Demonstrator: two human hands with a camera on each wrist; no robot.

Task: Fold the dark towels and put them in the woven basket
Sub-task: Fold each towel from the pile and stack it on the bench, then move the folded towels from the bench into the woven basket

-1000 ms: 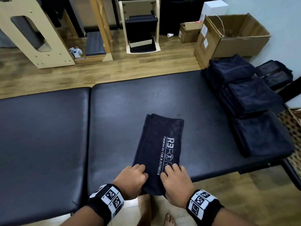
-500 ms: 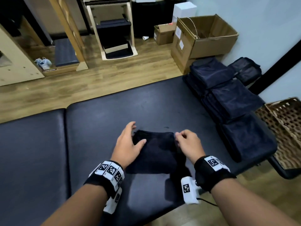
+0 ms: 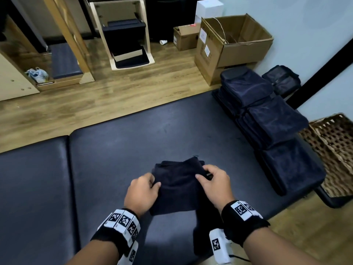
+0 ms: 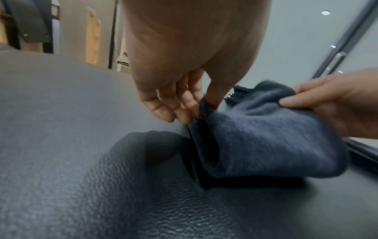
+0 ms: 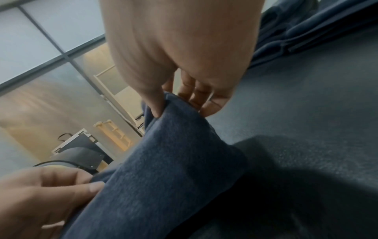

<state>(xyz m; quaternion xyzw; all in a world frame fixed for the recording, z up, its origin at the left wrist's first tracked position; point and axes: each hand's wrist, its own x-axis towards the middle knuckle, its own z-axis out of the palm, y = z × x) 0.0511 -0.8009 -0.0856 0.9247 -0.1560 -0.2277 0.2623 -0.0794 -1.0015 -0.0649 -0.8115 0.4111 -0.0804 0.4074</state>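
A dark navy towel (image 3: 177, 186), folded into a small square, is lifted off the black padded table (image 3: 118, 150) between both hands. My left hand (image 3: 143, 190) pinches its left edge (image 4: 204, 103) between thumb and fingers. My right hand (image 3: 214, 180) pinches the right edge (image 5: 163, 105) the same way. The towel (image 4: 266, 137) sags between the two grips. Folded dark towels (image 3: 271, 121) lie stacked along the table's right end. The woven basket (image 3: 332, 148) stands on the floor just past that end, partly hidden by the stacks.
Open cardboard boxes (image 3: 233, 44) stand on the wooden floor beyond the table. A dark bag (image 3: 280, 79) lies by the wall. Wooden frames with dark pads (image 3: 126, 35) stand at the back. The table's left cushion (image 3: 32, 197) is bare.
A second ago the towel lay long on the table with its white lettering up. It has been folded in half away from me, and both hands now pinch its sides and lift it.
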